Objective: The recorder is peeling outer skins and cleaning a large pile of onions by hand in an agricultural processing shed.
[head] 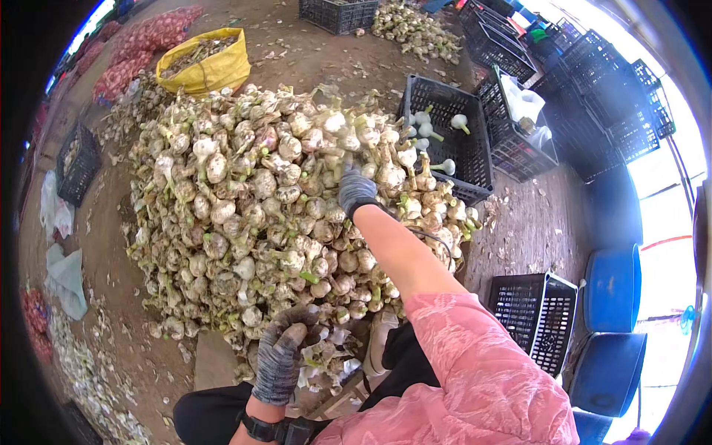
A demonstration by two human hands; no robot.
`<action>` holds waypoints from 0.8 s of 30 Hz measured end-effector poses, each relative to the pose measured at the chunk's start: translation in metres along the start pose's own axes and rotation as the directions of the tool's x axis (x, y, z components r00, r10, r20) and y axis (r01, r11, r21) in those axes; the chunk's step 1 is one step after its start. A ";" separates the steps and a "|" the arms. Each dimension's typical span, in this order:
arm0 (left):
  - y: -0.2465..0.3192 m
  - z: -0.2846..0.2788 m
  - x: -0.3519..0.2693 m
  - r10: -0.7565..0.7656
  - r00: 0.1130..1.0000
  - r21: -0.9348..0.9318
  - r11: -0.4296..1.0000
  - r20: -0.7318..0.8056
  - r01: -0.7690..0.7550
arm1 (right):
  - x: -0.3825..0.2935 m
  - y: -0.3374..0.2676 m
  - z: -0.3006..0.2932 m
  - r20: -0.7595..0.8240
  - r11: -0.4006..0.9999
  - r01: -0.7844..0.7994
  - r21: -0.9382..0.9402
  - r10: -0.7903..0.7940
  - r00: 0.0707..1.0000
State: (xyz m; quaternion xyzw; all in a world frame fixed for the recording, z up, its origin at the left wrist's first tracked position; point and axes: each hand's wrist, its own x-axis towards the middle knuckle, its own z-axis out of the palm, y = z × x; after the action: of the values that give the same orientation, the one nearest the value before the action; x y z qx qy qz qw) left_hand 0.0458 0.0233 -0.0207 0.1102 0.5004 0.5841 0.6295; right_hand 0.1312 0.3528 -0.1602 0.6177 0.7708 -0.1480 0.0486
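A large heap of garlic bulbs (250, 206) with cut stalks and soiled skins spreads before me. My right hand (357, 189), in a grey knit glove, reaches into the upper right of the heap. Its fingertips are blurred among bulbs, so I cannot tell whether they grip one. Near my lap at the heap's front edge is my left hand (281, 356), gloved too, its fingers loosely curled and apart from the thumb. No object shows in it. Loose garlic skins (328, 356) lie just to its right, between my legs.
A black plastic crate (464, 153) beyond the heap holds several cleaner white bulbs. Another crate (500, 133) with white plastic bags adjoins it. At right stand a black crate (517, 306) and blue plastic barrels (612, 289). A yellow sack (222, 69) of debris sits behind the heap.
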 end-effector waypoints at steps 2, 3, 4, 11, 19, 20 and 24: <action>-0.003 -0.002 0.002 0.012 1.000 0.016 1.000 -0.004 -0.012 | -0.001 -0.004 0.001 -0.040 0.998 -0.021 -0.060 0.018 0.999; -0.004 -0.004 0.004 0.023 1.000 0.039 0.999 0.019 -0.024 | 0.001 -0.004 0.000 -0.071 0.996 -0.010 -0.083 0.004 0.997; -0.005 -0.002 0.005 0.025 0.999 0.042 0.999 0.030 -0.026 | 0.000 0.001 -0.002 -0.080 0.996 -0.019 -0.083 0.012 0.997; 0.000 -0.015 -0.011 0.070 0.998 0.043 0.997 0.009 -0.070 | -0.068 -0.042 -0.038 0.018 0.939 0.156 -0.308 -0.158 0.987; -0.008 -0.014 -0.001 0.122 0.992 0.040 0.992 -0.019 -0.121 | -0.122 -0.010 -0.083 0.438 0.452 -0.273 0.849 -0.312 0.843; -0.012 -0.016 0.001 0.152 0.987 0.006 0.988 -0.050 -0.152 | -0.154 -0.032 -0.096 0.462 0.355 -0.343 0.870 -0.342 0.819; 0.001 -0.007 -0.002 0.417 0.900 -0.270 0.888 0.131 -0.372 | -0.248 -0.062 -0.115 0.300 0.105 -0.313 0.944 -0.668 0.681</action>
State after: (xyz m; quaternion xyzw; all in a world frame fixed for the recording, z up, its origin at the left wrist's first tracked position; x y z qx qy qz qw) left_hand 0.0401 0.0189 -0.0228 0.1872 0.3329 0.7431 0.5495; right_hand 0.1416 0.1417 0.0237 0.2666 0.4653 -0.8375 -0.1048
